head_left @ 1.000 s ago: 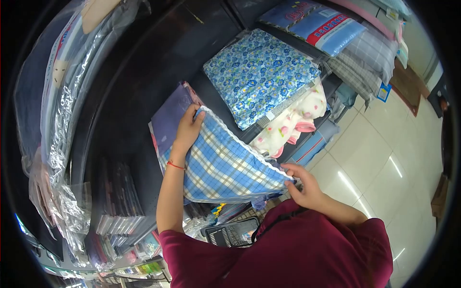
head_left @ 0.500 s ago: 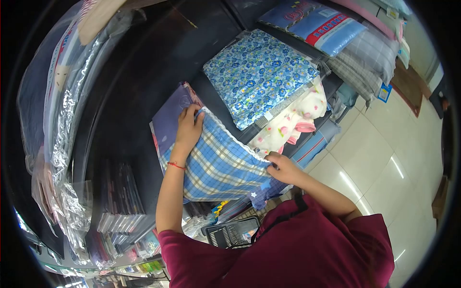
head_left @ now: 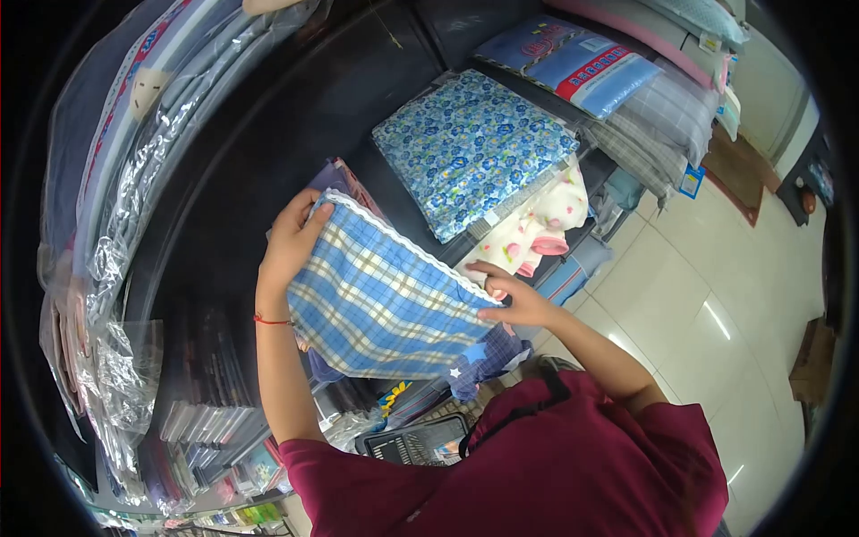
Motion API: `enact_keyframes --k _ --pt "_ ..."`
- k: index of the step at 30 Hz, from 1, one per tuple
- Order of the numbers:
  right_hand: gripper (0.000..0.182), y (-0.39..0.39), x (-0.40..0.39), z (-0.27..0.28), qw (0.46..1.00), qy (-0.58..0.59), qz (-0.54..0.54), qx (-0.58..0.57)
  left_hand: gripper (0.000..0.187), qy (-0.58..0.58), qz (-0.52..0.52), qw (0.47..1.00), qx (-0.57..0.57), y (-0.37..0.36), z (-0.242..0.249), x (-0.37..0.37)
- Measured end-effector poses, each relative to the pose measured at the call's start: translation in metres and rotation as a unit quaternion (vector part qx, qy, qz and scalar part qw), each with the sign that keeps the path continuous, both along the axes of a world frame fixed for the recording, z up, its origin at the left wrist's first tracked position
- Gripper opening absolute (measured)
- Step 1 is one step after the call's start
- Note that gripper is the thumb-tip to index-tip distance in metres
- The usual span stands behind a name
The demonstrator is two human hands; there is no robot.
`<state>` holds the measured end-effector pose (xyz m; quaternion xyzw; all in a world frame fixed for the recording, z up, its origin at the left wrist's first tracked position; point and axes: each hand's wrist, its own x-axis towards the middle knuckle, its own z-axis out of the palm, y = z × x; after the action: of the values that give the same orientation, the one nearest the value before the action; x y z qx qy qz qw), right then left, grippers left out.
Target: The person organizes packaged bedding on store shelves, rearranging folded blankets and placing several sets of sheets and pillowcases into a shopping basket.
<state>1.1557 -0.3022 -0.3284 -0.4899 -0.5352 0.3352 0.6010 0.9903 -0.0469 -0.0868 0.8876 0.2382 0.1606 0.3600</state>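
At the bottom of the frame a maroon shirt (head_left: pixel 555 465) fills the near view, with a dark basket (head_left: pixel 413 440) just left of it. Above these, at mid-frame, the plaid cloth (head_left: pixel 380 300) lies flat, held between both hands over a shelf (head_left: pixel 268 161) edge and resting on other folded fabrics, a navy star-print piece (head_left: pixel 488 351) peeking from beneath its lower right. The cloth looks light, soft and limp, with a white trimmed edge running along its upper right side; it would sag if lifted by one corner, so the two ends of that trimmed edge, where the hands now are, seem the best places to take it. The left hand (head_left: pixel 291 240) curls over the upper left corner, fingers closed on the cloth, forearm rising straight from the lower frame, a red string at the wrist. The right hand (head_left: pixel 508 297) lies on the right end of the trim, fingers stretched out and pressing; whether it pinches the fabric I cannot tell. Farther up, centre-right, sits a blue floral bundle (head_left: pixel 470 152), a cream fleece (head_left: pixel 537 228) below it, then a packaged pillow (head_left: pixel 573 63) at the top. Plastic-wrapped goods (head_left: pixel 125 179) hang at the left.
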Motion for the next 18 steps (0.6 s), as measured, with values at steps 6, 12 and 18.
enact_keyframes --k 6,12,18 --pt "0.023 -0.024 0.008 0.019 0.991 -0.002 0.056 -0.118 0.016 -0.064 0.006 0.994 0.093 -0.021 0.014 -0.012" --pt "0.023 -0.070 -0.003 0.073 0.979 0.190 0.059 -0.052 0.017 -0.088 -0.022 0.996 0.007 -0.034 0.046 -0.003" --pt "0.042 -0.081 0.048 0.108 0.985 0.079 0.139 -0.070 0.034 -0.041 0.004 0.987 0.158 -0.024 0.073 0.063"
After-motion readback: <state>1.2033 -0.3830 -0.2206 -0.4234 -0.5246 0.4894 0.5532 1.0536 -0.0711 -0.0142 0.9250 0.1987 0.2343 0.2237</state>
